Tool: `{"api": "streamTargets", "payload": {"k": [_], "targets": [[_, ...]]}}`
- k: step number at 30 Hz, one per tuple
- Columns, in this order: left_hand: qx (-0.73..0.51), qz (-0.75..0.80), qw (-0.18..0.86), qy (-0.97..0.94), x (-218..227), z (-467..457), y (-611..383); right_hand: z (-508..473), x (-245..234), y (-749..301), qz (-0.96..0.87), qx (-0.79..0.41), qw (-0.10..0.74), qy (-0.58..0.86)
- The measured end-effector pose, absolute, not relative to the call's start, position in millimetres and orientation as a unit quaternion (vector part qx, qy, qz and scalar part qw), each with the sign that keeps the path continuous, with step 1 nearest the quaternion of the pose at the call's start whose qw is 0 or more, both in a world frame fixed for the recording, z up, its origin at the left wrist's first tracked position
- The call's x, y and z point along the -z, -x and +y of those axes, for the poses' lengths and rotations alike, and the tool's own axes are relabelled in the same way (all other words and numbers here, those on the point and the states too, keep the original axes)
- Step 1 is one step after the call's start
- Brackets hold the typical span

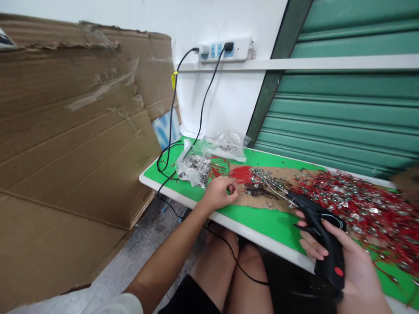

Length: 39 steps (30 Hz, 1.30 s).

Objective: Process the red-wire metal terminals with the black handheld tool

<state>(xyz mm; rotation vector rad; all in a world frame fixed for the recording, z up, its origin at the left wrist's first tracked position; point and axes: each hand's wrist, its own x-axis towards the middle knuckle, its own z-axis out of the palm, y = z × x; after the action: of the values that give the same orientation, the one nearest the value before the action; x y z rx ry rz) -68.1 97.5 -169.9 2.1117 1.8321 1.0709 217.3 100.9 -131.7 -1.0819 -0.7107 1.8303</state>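
Observation:
My left hand (pixel 220 193) rests on the green table top (pixel 262 220) with its fingers curled in a pinch beside a bundle of red wires (pixel 241 173); what it pinches is too small to make out. My right hand (pixel 347 257) grips a black soldering gun (pixel 319 233) with a red button, its metal tip pointing left over a strip of brown cardboard (pixel 262 198). Small dark and silver parts (pixel 262 182) lie on that cardboard near the tip.
A heap of red-wired metal pieces (pixel 363 200) covers the table's right. Clear plastic bags of metal parts (pixel 196 165) lie at the far left corner. Black cords (pixel 199 117) run up to a wall power strip (pixel 225 49). Large cardboard sheets (pixel 72 126) lean at left. A green shutter (pixel 347 96) stands behind.

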Motion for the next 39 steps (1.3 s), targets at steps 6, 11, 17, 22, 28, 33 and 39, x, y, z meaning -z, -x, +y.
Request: {"api": "streamTargets", "payload": {"k": [6, 11, 17, 22, 28, 33, 39], "targets": [[-0.339, 0.623, 0.055, -0.703, 166.3, 98.4, 67.0, 97.1, 124.8, -219.7, -0.206, -0.778, 0.425, 0.414], [-0.339, 0.624, 0.066, -0.700, 167.4, 97.1, 68.9, 94.1, 123.4, -220.8, -0.222, -0.775, 0.437, 0.399], [-0.376, 0.611, 0.102, -0.689, 148.0, 106.9, 55.0, 83.6, 124.3, -225.4, -0.219, -0.753, 0.533, 0.317], [-0.368, 0.615, 0.177, -0.674, 122.1, 143.5, -19.4, 80.6, 119.8, -223.6, -0.180, -0.735, 0.594, 0.272], [-0.268, 0.580, 0.173, -0.750, 117.4, 157.0, -59.5, 83.3, 120.1, -223.0, -0.201, -0.734, 0.578, 0.294], [-0.250, 0.630, 0.114, -0.726, 116.0, 156.1, 3.0, 83.8, 127.0, -225.6, -0.163, -0.749, 0.585, 0.265], [-0.175, 0.631, 0.072, -0.752, 113.6, 171.9, 29.4, 87.7, 136.6, -226.8, -0.157, -0.743, 0.602, 0.246]]}}
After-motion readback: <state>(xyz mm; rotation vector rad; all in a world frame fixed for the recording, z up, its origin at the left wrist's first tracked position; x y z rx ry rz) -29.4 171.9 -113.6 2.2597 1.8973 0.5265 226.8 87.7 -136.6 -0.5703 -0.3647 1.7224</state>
